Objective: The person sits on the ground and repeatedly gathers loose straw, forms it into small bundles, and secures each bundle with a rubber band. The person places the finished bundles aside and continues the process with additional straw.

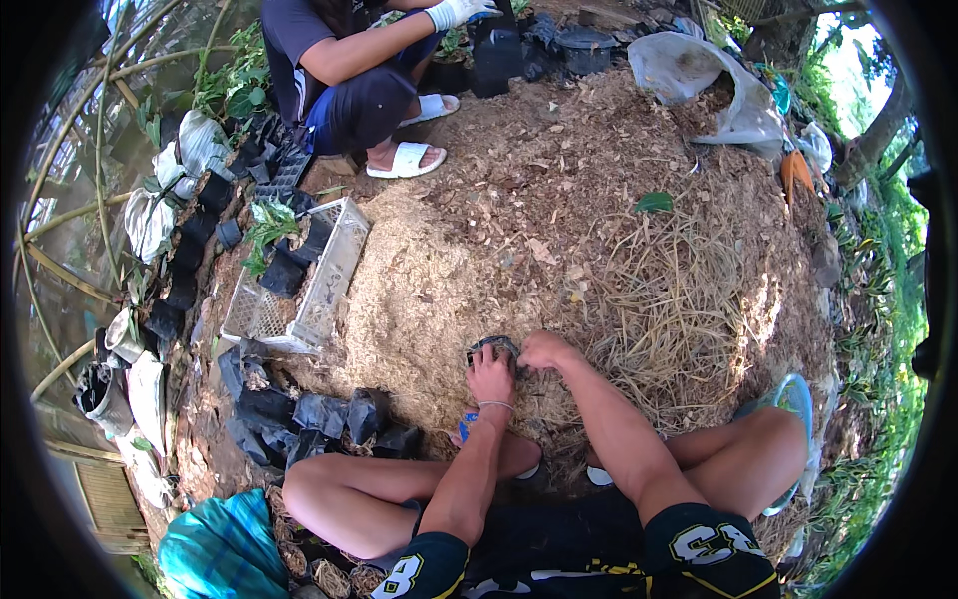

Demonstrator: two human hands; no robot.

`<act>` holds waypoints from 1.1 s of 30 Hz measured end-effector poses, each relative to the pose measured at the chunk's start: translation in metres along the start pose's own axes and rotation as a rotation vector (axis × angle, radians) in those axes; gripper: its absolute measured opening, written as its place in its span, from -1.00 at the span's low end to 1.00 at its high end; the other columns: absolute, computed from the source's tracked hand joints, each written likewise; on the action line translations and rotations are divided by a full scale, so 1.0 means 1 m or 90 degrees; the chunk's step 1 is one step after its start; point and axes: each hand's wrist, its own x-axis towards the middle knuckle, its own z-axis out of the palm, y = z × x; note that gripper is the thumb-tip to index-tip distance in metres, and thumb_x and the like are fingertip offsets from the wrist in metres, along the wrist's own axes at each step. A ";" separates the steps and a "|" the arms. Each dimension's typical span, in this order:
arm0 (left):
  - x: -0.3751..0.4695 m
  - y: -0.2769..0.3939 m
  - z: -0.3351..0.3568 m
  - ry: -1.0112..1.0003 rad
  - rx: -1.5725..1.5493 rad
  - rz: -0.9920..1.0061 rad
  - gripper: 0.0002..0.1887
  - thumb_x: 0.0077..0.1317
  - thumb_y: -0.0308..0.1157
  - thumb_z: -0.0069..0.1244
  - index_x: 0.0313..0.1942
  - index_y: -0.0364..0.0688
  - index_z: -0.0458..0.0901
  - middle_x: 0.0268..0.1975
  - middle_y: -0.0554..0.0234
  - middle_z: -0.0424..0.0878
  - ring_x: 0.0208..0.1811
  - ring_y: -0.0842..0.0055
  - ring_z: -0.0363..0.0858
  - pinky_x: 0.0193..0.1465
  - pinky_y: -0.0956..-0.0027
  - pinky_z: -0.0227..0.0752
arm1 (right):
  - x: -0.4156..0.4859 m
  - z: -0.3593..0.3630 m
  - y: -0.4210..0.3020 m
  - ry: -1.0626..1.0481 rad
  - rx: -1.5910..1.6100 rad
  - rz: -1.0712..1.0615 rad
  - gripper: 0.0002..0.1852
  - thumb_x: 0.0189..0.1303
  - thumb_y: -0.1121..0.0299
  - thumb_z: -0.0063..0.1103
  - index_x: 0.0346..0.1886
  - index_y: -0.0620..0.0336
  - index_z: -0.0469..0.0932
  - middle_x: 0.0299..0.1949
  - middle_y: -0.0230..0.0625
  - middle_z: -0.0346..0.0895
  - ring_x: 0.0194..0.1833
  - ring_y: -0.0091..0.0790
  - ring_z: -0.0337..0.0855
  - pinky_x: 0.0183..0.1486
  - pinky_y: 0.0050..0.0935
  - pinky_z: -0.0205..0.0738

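On the ground between my feet lies a small black plastic planting bag (506, 343). My left hand (492, 378) grips it from above, with the fingers spread over its near side. Close by on the right, my right hand (545, 350) is low at the bag's edge with its fingers curled. Whether those fingers pinch anything is hidden. Pale wood shavings (412, 299) surround both hands. Dry straw (673, 322) lies to the right of my right hand.
A white plastic crate (329, 284) at left holds a potted leafy plant (271, 224). Several filled black bags (322, 415) stand near my left knee. Another person (352, 82) squats ahead, wearing white gloves. A white sack (696, 75) lies open at far right; a teal bag (224, 546) rests lower left.
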 end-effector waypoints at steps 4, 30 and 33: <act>-0.006 0.001 -0.007 -0.016 -0.019 -0.009 -0.66 0.34 -0.19 0.14 0.11 0.07 0.76 0.20 0.13 0.57 0.24 0.19 0.55 0.15 0.01 0.48 | -0.003 -0.015 -0.025 0.223 0.119 0.034 -0.66 0.17 0.35 0.29 0.03 0.07 0.77 0.02 -0.08 0.76 0.03 -0.04 0.75 0.16 -0.14 0.63; -0.017 -0.019 -0.013 0.029 -0.331 -0.042 -0.56 0.24 -0.37 0.16 0.15 -0.18 0.71 0.33 -0.05 0.56 0.34 -0.04 0.50 0.39 -0.04 0.38 | -0.010 0.029 -0.051 0.291 -0.053 -0.215 -0.87 0.11 0.46 0.28 -0.29 0.19 0.76 -0.13 -0.01 0.71 -0.04 0.13 0.75 -0.01 0.02 0.69; -0.014 -0.018 -0.019 0.060 -0.207 -0.070 -0.46 0.26 -0.38 0.13 0.28 -0.16 0.61 0.42 -0.03 0.48 0.42 -0.03 0.41 0.45 -0.07 0.27 | -0.013 0.033 -0.047 0.340 -0.093 -0.226 -0.85 0.13 0.42 0.30 -0.26 0.13 0.80 0.06 -0.08 0.60 0.14 0.05 0.64 0.09 -0.03 0.64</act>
